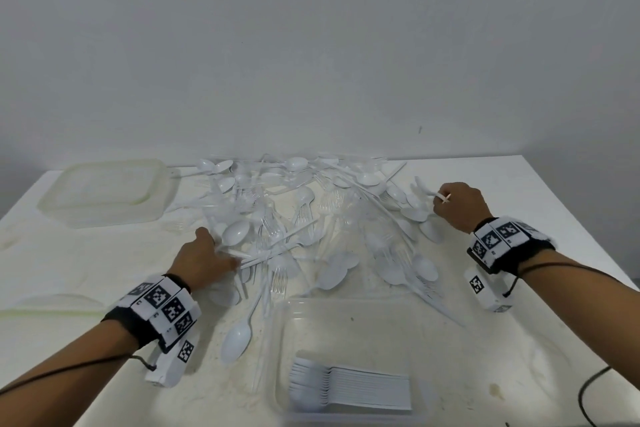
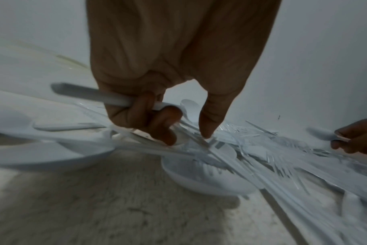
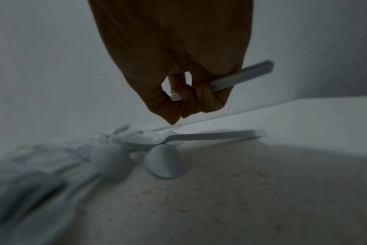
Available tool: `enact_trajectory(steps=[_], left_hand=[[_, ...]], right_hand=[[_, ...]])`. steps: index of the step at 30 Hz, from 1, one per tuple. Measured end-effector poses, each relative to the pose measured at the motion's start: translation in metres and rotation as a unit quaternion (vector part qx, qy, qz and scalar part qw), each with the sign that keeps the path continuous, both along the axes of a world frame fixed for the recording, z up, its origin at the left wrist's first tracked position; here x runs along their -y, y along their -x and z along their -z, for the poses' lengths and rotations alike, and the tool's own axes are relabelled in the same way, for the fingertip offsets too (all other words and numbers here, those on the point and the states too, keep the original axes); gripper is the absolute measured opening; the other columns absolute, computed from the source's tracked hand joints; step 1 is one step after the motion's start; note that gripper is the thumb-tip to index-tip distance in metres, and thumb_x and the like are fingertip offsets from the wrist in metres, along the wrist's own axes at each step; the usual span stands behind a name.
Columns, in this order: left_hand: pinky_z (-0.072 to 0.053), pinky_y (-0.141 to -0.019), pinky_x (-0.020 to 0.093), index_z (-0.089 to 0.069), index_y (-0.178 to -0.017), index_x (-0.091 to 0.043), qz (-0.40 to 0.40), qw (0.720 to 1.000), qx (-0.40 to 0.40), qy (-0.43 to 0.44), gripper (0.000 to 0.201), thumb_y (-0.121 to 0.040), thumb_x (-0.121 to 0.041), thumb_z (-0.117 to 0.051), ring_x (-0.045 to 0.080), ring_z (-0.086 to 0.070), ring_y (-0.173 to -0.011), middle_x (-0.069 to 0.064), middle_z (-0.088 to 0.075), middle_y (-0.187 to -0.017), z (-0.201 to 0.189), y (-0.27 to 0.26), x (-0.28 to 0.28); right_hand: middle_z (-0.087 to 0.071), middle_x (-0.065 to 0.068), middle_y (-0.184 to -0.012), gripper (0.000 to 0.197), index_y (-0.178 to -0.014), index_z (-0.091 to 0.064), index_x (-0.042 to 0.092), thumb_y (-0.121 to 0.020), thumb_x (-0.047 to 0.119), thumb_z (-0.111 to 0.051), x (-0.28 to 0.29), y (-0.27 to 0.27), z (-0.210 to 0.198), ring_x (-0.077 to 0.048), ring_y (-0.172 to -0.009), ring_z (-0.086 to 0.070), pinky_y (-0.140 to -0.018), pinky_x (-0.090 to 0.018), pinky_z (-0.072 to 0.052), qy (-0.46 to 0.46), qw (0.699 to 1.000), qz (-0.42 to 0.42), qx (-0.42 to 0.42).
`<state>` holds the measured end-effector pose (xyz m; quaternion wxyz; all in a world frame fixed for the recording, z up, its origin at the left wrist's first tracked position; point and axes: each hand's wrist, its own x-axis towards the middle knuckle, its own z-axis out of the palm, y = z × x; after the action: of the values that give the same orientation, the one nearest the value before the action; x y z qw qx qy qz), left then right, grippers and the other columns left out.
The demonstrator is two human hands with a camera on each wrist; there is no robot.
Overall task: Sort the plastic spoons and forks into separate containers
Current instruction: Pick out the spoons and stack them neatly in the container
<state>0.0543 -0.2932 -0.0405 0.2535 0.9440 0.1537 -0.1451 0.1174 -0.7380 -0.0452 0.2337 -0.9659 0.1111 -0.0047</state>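
Stacked spoons sitting in the near clear container.
Beyond it, left hand and right hand are each gripping a white handle in the cutlery pile.

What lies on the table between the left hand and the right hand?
In the head view, the mixed pile of plastic spoons and forks fills that stretch between left hand and right hand.
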Motion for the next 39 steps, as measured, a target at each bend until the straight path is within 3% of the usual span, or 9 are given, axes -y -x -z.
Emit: enact_trajectory(steps=[5,8,14,20,25,29,34,37,39], left_hand=[[-0.038,-0.076,0.029,-0.04,-0.114,-0.006,0.008,1.0,0.007,-0.002,0.06,-0.078,-0.039,-0.075,0.023,-0.049,-0.093,0.007,-0.05,-0.102,0.006,0.003,0.004],[-0.039,-0.075,0.03,-0.042,-0.117,-0.008,0.012,1.0,0.024,-0.011,0.054,-0.08,-0.033,-0.074,0.022,-0.049,-0.088,0.009,-0.056,-0.102,0.011,0.005,0.003],[-0.038,-0.07,0.03,-0.046,-0.112,-0.003,0.041,0.997,0.052,-0.028,0.038,-0.084,-0.016,-0.067,0.028,-0.054,-0.085,0.017,-0.062,-0.101,0.005,0.0,-0.009],[-0.035,-0.068,0.029,-0.056,-0.095,-0.006,0.072,0.994,0.05,-0.068,0.022,-0.085,-0.021,-0.07,0.023,-0.053,-0.083,0.008,-0.06,-0.091,-0.013,-0.008,-0.027],[-0.034,-0.06,0.03,-0.054,-0.073,-0.006,0.057,0.991,0.038,-0.112,0.019,-0.09,-0.014,-0.059,0.027,-0.054,-0.073,0.014,-0.062,-0.081,-0.022,-0.022,-0.047],[-0.039,-0.07,0.032,-0.056,-0.078,-0.007,0.054,0.994,0.049,-0.076,0.014,-0.09,-0.003,-0.048,0.031,-0.056,-0.084,0.014,-0.063,-0.092,-0.031,-0.032,-0.056],[-0.04,-0.067,0.027,-0.057,-0.082,-0.012,0.199,0.977,0.078,-0.011,0.017,-0.094,-0.005,-0.046,0.021,-0.055,-0.077,0.001,-0.061,-0.082,-0.036,-0.017,-0.023],[-0.037,-0.063,0.018,-0.057,-0.083,-0.021,0.324,0.936,0.117,-0.07,0.01,-0.09,-0.014,-0.055,0.013,-0.054,-0.073,-0.007,-0.058,-0.079,-0.028,-0.009,-0.004],[-0.04,-0.066,0.02,-0.061,-0.09,-0.024,0.375,0.914,0.108,-0.108,0.007,-0.086,-0.02,-0.06,0.011,-0.052,-0.077,-0.009,-0.052,-0.085,-0.018,-0.011,0.002]], right_hand=[[-0.045,-0.007,-0.092,0.012,-0.092,-0.064,0.008,-0.081,0.007,-0.061,-0.004,0.0,0.007,-0.023,-0.08,-0.046,-0.07,-0.028,-0.034,0.119,0.985,-0.116,-0.051],[-0.055,-0.01,-0.092,0.003,-0.085,-0.061,0.009,-0.085,0.009,-0.059,-0.004,0.002,0.009,-0.027,-0.085,-0.054,-0.068,-0.026,-0.03,0.148,0.976,-0.151,-0.059],[-0.057,-0.007,-0.072,0.019,-0.071,-0.05,0.013,-0.085,0.008,-0.06,0.004,0.007,0.012,-0.026,-0.068,-0.049,-0.061,-0.03,-0.029,0.126,0.98,-0.151,0.004],[-0.056,-0.005,-0.073,0.017,-0.08,-0.06,0.001,-0.091,0.014,-0.061,0.006,0.009,-0.001,-0.026,-0.068,-0.049,-0.061,-0.031,-0.029,0.105,0.981,-0.165,0.007],[-0.063,-0.017,-0.077,0.019,-0.082,-0.05,-0.001,-0.095,0.013,-0.053,0.002,0.008,-0.004,-0.036,-0.074,-0.056,-0.064,-0.037,-0.037,0.048,0.989,-0.143,0.011],[-0.054,-0.014,-0.075,0.014,-0.09,-0.038,0.006,-0.1,0.015,-0.042,-0.007,0.01,-0.004,-0.032,-0.069,-0.048,-0.059,-0.036,-0.031,0.032,0.992,-0.126,0.004],[-0.048,-0.003,-0.065,0.029,-0.069,-0.042,0.009,-0.09,0.023,-0.055,-0.014,0.009,-0.006,-0.026,-0.064,-0.046,-0.054,-0.034,-0.027,0.027,0.997,-0.074,-0.005],[-0.047,-0.004,-0.061,0.035,-0.059,-0.039,0.011,-0.086,0.023,-0.058,-0.015,0.011,-0.01,-0.026,-0.06,-0.046,-0.05,-0.03,-0.029,0.018,0.998,-0.059,-0.006],[-0.047,-0.004,-0.058,0.037,-0.058,-0.038,0.011,-0.086,0.022,-0.058,-0.017,0.014,-0.013,-0.025,-0.058,-0.045,-0.05,-0.03,-0.029,0.018,0.998,-0.06,-0.005]])
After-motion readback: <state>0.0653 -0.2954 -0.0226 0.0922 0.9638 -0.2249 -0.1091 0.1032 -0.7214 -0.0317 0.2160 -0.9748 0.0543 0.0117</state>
